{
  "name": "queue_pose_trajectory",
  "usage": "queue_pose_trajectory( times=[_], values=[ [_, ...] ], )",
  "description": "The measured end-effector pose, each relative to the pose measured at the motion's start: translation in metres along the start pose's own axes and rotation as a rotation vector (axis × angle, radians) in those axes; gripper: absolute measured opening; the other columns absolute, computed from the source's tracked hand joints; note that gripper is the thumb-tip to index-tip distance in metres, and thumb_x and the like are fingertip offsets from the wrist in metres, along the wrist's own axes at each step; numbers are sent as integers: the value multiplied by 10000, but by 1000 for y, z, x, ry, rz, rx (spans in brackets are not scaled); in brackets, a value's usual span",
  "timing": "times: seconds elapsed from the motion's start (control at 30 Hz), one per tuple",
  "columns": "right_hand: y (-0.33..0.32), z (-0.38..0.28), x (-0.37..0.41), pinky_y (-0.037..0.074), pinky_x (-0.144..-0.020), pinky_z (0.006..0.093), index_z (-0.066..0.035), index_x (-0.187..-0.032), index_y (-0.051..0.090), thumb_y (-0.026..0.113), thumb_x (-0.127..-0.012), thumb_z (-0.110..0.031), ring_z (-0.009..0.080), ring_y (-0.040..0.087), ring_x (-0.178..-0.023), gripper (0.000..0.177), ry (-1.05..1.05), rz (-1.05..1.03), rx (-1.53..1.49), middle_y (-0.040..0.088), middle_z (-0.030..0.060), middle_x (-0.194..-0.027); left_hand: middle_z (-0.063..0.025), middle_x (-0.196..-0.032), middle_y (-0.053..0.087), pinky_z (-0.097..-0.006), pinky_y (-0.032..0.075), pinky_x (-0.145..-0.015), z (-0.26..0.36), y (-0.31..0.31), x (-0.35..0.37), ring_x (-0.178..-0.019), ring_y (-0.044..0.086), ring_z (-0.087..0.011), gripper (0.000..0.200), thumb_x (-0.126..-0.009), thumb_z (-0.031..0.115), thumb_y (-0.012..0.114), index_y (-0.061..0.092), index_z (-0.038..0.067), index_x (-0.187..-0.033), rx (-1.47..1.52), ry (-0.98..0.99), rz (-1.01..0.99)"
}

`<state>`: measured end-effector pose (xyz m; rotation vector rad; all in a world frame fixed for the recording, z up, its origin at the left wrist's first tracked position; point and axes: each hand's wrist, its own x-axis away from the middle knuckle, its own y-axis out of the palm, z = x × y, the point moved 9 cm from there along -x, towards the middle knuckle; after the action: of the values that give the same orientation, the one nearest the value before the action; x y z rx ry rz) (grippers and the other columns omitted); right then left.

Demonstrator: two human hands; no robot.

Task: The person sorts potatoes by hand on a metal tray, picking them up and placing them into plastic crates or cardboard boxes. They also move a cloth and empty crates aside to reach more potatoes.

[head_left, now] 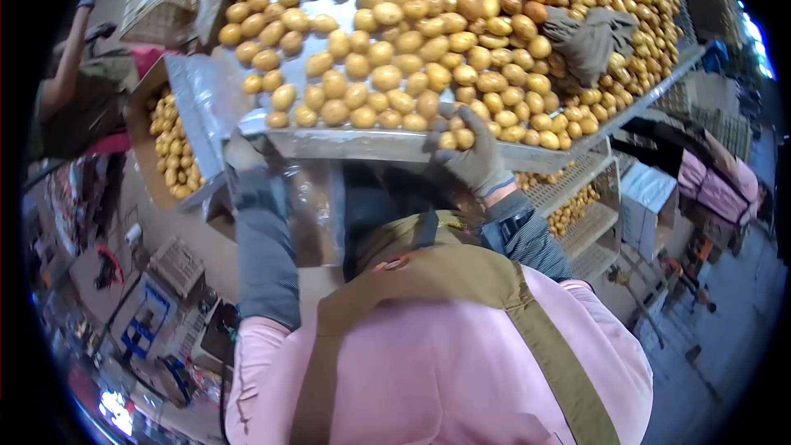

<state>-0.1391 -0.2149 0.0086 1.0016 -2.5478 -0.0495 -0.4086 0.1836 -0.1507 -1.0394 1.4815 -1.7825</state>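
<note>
Glossy yellow-brown oval fruits (386, 77), possibly small potatoes, cover much of a metal sorting table (354, 146) in front of me. My right hand (478, 161), in a grey glove, is at the table's near edge. Its fingers are curled around a couple of the yellow-brown fruits (464, 138). My left hand (245, 154), also gloved, is at the left end of the same edge, beside a plastic-lined carton (194, 115). It is blurred, and its fingers cannot be made out. A grey-brown cloth (589, 43) lies bunched on the fruits at the right.
More fruits lie in the carton and on shelves (577, 213) under the table's right side. A person (78, 107) stands at the far left, another (717, 173) at the right. Crates (177, 264) and a wrapped box (647, 198) stand on the floor.
</note>
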Motion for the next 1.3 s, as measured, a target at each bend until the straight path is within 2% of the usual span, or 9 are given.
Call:
queue_pose_trajectory(
  times=[0.1, 0.17, 0.2, 0.3, 0.37, 0.5, 0.73, 1.0, 1.3],
  values=[
    [-16, 4, 25, 525, -820, 265, -32, -1347, 518, 647, -793, 30, 139, 618, -914, 572, -60, -52, 361, 635, 51, -1029, -214, -1040, 713, -482, 539, -816, 27, -8, -63, -916, 679, -363, 353, -958, 277, 609, 647, -25, -1137, 230, -122, -241],
    [-23, 45, 60, 513, -814, 282, -43, -1300, 546, 675, -819, -30, 166, 609, -912, 499, 668, 59, -640, 616, 44, -1010, -224, -1097, 700, -446, 544, -824, 17, -1, -122, -961, 670, -337, 359, -949, 259, 649, 648, -20, -1174, 365, 95, -151],
    [-38, 16, 67, 517, -785, 281, -24, -1257, 560, 682, -868, -66, 161, 617, -900, 410, 310, -73, -209, 628, 46, -1010, -221, -1119, 696, -424, 545, -838, -14, 31, -166, -986, 667, -322, 359, -952, 246, 656, 647, -20, -1193, 554, 336, -53],
    [-71, -3, 120, 501, -877, 365, -32, -1204, 564, 709, -886, -150, 218, 591, -930, 369, -49, -151, 564, 558, 86, -1072, -166, -1282, 623, -441, 516, -936, -17, 6, -190, -1124, 621, -320, 464, -998, 368, 580, 563, 44, -1329, 1143, -149, -148],
    [-134, 48, 185, 529, -810, 331, -23, -1202, 582, 694, -885, -99, 192, 608, -886, 345, 269, 174, -44, 583, 76, -1022, -130, -1391, 575, -452, 497, -1001, -14, -15, -173, -1216, 590, -319, 534, -1028, 449, 529, 507, 86, -1420, 1491, -363, -145],
    [-224, 188, 346, 600, -708, 325, -22, -1136, 627, 688, -901, -121, 187, 653, -793, 263, 378, 689, -1236, 643, 71, -920, -242, -1348, 573, -415, 495, -957, -19, -27, -79, -1174, 603, -319, 488, -1016, 280, 571, 504, -21, -1394, 947, -256, -94],
    [-260, 220, 381, 516, -498, 385, -153, -936, 705, 611, -916, -599, 219, 558, -522, 456, 641, 1518, -713, 638, 40, -732, -242, -1446, 511, -459, 320, -1172, 77, -18, 149, -1404, 417, -392, 732, -793, 189, 773, 477, 24, -1442, 271, 414, -338],
    [-56, -70, 19, 458, -1005, 393, -72, -1406, 523, 662, -930, -116, 280, 587, -1152, 497, -382, 367, 833, 568, 142, -1371, -180, -888, 695, -487, 531, -773, 69, 26, 101, -829, 676, -376, 123, -853, 135, 606, 705, 63, -843, 35, 307, -144],
    [135, -23, -192, 113, -1157, 674, -246, -1525, 411, 534, -960, -505, 295, 242, -1512, 634, -675, -57, 1671, 352, 76, -1601, -230, -1326, 603, -392, 468, -1051, 68, -45, 105, -1277, 547, -371, 485, -905, 57, 564, 536, -7, -1386, 1171, -183, -315]
  ],
)
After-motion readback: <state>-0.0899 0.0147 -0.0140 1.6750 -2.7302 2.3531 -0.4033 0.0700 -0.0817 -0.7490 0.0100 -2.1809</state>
